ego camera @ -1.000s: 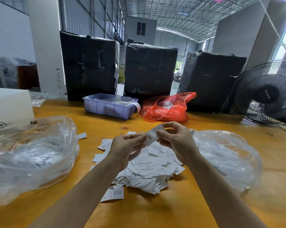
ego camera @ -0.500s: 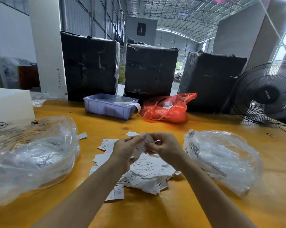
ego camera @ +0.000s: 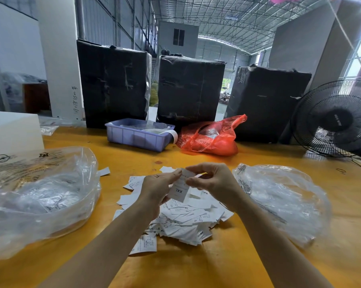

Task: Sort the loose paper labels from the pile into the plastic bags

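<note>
Your left hand (ego camera: pixel 158 189) and right hand (ego camera: pixel 211 180) were both raised just above the pile of loose labels (ego camera: pixel 181 217), and together they held a single white label (ego camera: pixel 180 189) between them. The left thumb and fingers pinched its left edge; the right thumb and forefinger pinched its upper right corner. The label hung roughly upright, facing you, with "XXL" printed on it, reading inverted from your position. The pile lay on the yellow counter (ego camera: pixel 217 262) directly below your hands, between two clear plastic bags. The left bag (ego camera: pixel 40 200) sat just beside the pile's left margin, bulging, with white slips visible inside through the film. The right bag (ego camera: pixel 283 202) lay near the pile's right margin, crumpled; its contents could not be made out. A few stray labels lay at the pile's far left edge, one apart near the left bag. At the rear of the counter stood a purple tray (ego camera: pixel 138 136), a red plastic bag (ego camera: pixel 213 138) touching its right end, and a black fan (ego camera: pixel 337 119) at far right.
</note>
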The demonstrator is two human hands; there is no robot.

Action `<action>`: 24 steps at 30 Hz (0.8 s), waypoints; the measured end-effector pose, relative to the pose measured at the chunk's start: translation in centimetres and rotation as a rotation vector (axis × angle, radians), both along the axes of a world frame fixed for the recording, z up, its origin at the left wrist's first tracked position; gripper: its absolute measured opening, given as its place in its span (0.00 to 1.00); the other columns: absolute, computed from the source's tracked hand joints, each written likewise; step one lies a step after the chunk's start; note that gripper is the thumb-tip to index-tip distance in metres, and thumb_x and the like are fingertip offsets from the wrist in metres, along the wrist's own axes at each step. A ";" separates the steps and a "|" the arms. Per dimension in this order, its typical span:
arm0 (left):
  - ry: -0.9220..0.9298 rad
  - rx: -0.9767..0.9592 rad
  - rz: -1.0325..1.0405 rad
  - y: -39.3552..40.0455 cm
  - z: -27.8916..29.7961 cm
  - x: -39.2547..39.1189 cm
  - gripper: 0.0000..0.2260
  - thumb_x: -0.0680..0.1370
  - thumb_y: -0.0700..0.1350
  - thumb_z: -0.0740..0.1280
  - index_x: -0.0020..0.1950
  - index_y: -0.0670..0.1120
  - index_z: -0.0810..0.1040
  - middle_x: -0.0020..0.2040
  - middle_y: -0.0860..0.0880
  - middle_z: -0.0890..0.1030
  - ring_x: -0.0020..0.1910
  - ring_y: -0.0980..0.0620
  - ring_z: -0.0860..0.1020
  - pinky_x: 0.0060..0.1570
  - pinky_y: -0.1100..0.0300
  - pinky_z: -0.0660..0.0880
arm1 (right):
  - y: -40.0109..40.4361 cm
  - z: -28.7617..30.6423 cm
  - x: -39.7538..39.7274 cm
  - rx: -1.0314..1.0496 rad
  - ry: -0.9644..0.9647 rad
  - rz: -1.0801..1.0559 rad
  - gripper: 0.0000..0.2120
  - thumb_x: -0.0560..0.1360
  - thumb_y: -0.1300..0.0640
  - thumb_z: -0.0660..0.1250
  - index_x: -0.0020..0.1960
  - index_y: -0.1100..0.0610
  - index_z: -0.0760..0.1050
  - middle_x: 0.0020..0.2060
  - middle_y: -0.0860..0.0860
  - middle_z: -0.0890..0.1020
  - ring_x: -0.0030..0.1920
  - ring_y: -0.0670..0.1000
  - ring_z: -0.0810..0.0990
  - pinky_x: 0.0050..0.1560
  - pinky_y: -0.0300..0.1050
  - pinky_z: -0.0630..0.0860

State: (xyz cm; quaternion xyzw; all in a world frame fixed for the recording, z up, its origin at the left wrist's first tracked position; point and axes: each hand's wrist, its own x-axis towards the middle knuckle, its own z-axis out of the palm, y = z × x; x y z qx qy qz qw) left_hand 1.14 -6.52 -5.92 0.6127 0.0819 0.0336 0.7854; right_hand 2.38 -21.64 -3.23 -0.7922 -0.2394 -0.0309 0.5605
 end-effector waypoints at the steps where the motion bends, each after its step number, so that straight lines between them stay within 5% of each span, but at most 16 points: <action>1: 0.002 0.003 -0.012 0.0 0.0 0.0 0.09 0.73 0.48 0.72 0.48 0.44 0.82 0.44 0.46 0.83 0.40 0.50 0.79 0.37 0.60 0.70 | 0.0 0.0 0.0 -0.002 -0.005 -0.001 0.13 0.69 0.67 0.73 0.54 0.63 0.80 0.41 0.55 0.82 0.36 0.47 0.79 0.36 0.35 0.76; 9: -0.046 -0.060 -0.034 -0.1 0.1 0.1 0.04 0.70 0.43 0.73 0.42 0.43 0.82 0.39 0.45 0.83 0.38 0.48 0.80 0.36 0.60 0.76 | -0.4 0.0 0.4 0.048 0.007 -0.022 0.11 0.72 0.68 0.69 0.54 0.68 0.79 0.35 0.57 0.81 0.30 0.43 0.77 0.36 0.34 0.76; 15: -0.024 -0.134 0.027 -0.1 0.1 -0.1 0.09 0.67 0.45 0.75 0.43 0.42 0.81 0.36 0.45 0.84 0.35 0.50 0.80 0.26 0.67 0.74 | -0.1 0.2 -0.1 -0.057 -0.001 0.028 0.11 0.69 0.61 0.73 0.52 0.59 0.81 0.41 0.59 0.82 0.39 0.53 0.77 0.40 0.45 0.74; 24: -0.003 -0.073 0.040 0.0 0.4 0.0 0.12 0.68 0.47 0.75 0.47 0.42 0.81 0.38 0.47 0.82 0.38 0.49 0.78 0.34 0.59 0.73 | -0.3 0.2 0.0 0.000 0.015 -0.039 0.07 0.72 0.67 0.70 0.50 0.67 0.81 0.33 0.53 0.82 0.29 0.43 0.78 0.35 0.36 0.75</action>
